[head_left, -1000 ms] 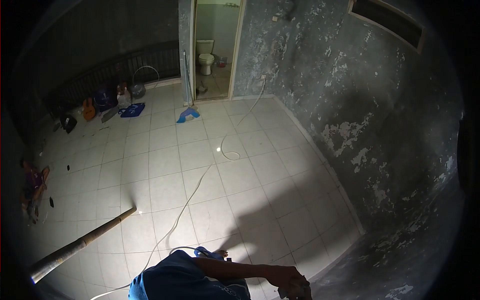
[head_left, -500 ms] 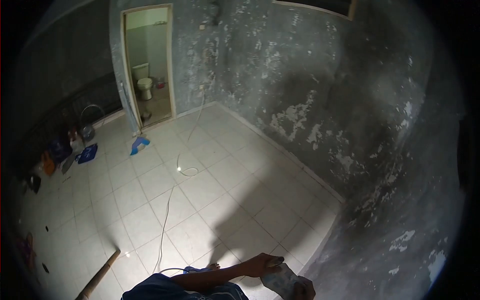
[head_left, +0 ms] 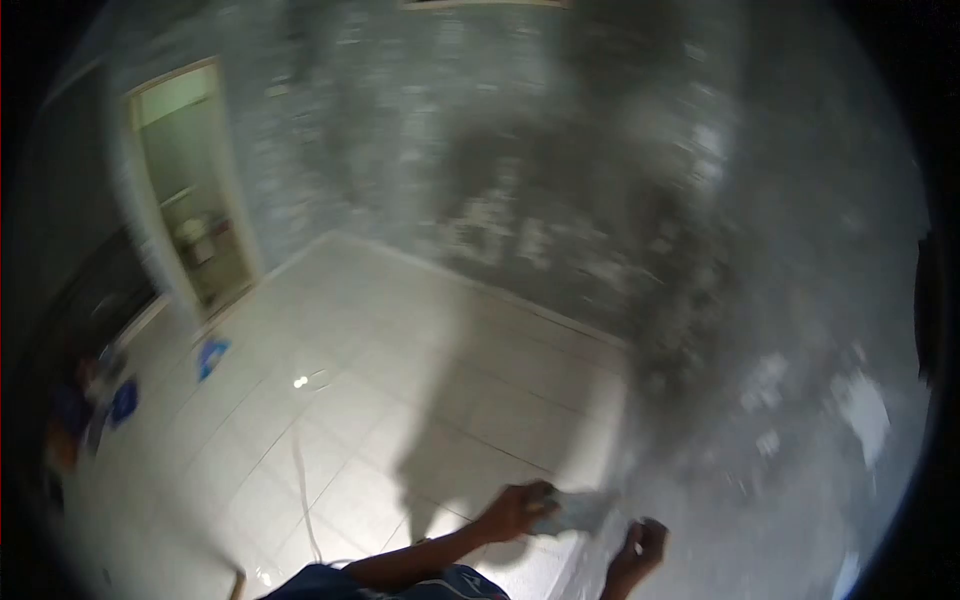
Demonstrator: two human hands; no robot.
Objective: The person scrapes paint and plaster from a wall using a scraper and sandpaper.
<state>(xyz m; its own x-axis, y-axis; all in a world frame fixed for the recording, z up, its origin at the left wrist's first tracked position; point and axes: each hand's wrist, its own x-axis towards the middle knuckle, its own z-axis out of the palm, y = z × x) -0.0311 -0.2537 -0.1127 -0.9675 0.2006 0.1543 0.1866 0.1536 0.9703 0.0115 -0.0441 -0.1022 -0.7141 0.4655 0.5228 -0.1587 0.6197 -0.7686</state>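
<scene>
Turns to the wall [head_left: 600,150] at 1 o'clock, pinching pad [head_left: 572,512] in left hand [head_left: 515,510], right hand [head_left: 640,548] now off it, fingers loosely spread

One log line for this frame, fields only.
view: motion-blurred | left hand: holds pale pad | right hand: beside pad, state unclear | near: wall, tiled floor
</scene>
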